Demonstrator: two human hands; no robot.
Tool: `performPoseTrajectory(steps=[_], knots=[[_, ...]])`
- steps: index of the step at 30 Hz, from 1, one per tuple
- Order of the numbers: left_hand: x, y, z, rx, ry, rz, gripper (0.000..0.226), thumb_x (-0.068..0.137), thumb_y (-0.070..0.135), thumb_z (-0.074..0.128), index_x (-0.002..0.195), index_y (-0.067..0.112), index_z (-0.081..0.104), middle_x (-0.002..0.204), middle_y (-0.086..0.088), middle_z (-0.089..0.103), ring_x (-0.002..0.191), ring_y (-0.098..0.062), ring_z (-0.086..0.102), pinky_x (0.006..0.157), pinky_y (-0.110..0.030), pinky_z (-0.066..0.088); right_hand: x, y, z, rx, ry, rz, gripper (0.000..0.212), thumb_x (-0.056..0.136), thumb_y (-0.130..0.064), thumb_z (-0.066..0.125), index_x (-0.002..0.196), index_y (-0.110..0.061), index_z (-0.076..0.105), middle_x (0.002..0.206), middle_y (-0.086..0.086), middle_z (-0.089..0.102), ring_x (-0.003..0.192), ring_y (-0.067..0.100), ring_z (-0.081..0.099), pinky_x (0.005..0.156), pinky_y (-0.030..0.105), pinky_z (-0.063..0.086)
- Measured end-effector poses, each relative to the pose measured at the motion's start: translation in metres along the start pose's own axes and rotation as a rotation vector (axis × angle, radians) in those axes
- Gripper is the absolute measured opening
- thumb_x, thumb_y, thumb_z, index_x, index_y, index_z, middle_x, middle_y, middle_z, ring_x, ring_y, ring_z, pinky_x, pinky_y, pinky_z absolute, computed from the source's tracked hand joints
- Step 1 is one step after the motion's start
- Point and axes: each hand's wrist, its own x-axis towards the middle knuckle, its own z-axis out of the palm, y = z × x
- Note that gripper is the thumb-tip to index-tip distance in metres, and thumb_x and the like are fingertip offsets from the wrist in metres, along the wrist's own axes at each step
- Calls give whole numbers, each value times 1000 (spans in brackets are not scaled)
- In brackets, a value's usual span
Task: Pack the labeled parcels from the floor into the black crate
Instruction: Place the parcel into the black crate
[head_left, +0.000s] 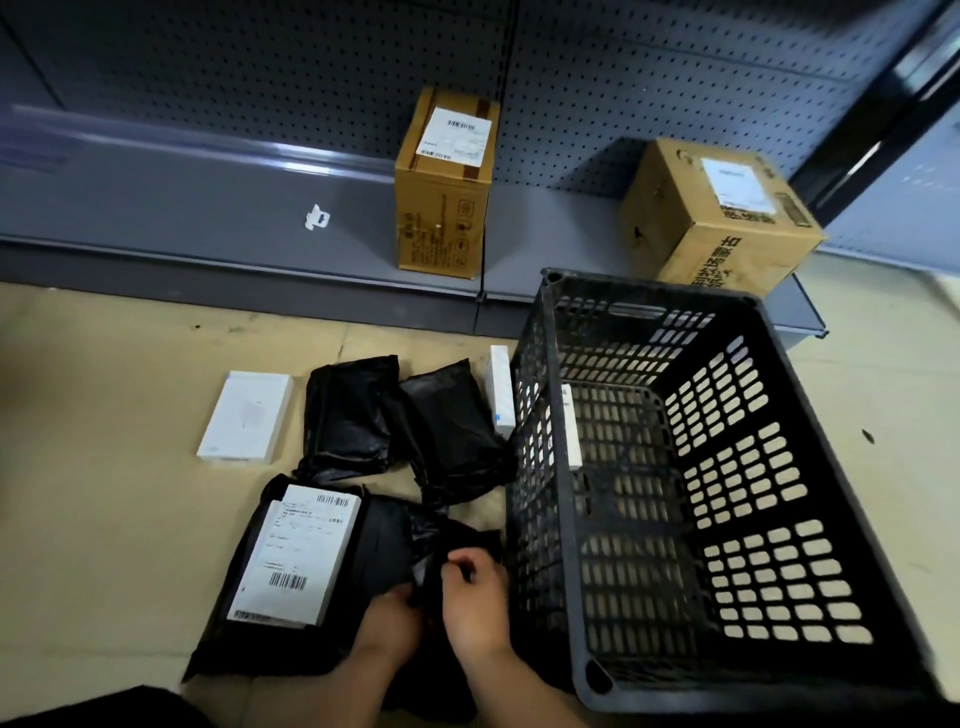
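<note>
Beige tiled floor runs up to a grey pegboard shelf unit whose low shelf carries two cardboard boxes with white labels, a tall one in the middle and a wider one to the right. On the floor just in front of that shelf stands the black crate, slatted, with nothing lying on its visible bottom; a narrow white box leans against its left wall from outside. Left of the crate lie two unlabelled black poly bags, touching each other, and a flat white box a little further left. Nearest the camera, a black parcel with a large white shipping label lies flat, and just right of it is another black parcel. Both hands are on this second parcel: the left hand and the right hand have fingers curled shut, pinching its crumpled plastic beside the crate's near left corner.
</note>
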Motion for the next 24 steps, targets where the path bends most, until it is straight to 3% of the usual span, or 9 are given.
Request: performPoseTrajectory(steps=[2,4,7,10,14,16,19,21,24], knots=[[-6,23,-19,-32,-1,47,19,97,24,58,99,14,74,109,-12,78,105,-26,72,75,-28,48,0,-11,-5,36,-11,-35,13,98,-23,62,108,-28,67,120,5,54,103,21,63,100,31,50],[-10,46,-44,-68,20,85,21,95,24,60,76,17,65,86,-5,73,84,-19,67,63,-26,42,-4,-24,-10,65,-21,-65,12,96,-27,61,106,-32,66,121,5,56,98,21,65,95,32,53],[-25,82,-87,-193,57,135,24,86,15,66,64,16,58,66,0,61,67,-17,57,59,-28,38,-2,-37,-13,124,-13,-113,21,80,-41,56,99,-37,65,121,8,65,102,26,69,96,43,58],[-52,119,-127,-352,93,218,22,85,14,69,69,19,55,70,-2,59,71,-18,57,65,-30,38,-3,-53,-19,168,4,-157,30,77,-49,57,105,-40,63,127,8,66,114,27,67,103,43,54],[-90,159,-177,-652,140,363,10,85,16,72,81,13,63,83,-1,68,84,-19,66,82,-32,48,-13,-84,-39,263,78,-176,62,92,-52,64,145,-23,54,146,9,54,133,28,55,116,41,42],[-107,169,-198,-811,143,407,28,78,21,71,101,5,71,97,-10,78,95,-29,74,96,-42,54,-21,-102,-55,395,98,-177,60,99,-50,60,151,-21,50,152,10,53,138,29,53,119,43,40],[-132,173,-223,-1078,71,389,17,91,14,62,102,9,74,93,-12,81,83,-29,76,90,-43,58,-39,-128,-82,781,-101,-62,44,102,-61,49,130,-30,64,136,4,67,126,29,63,110,52,50],[-140,172,-229,-1227,-25,338,24,96,18,56,97,8,78,90,-13,81,74,-28,78,81,-40,59,-46,-138,-98,1039,-275,16,56,99,-70,47,124,-25,69,129,7,73,123,36,66,107,61,50],[-144,166,-222,-1362,-154,353,35,98,21,49,84,9,79,84,-12,79,70,-27,78,78,-39,58,-58,-155,-116,1106,-446,-31,59,98,-64,52,130,-19,71,132,12,74,128,35,65,117,61,40]])
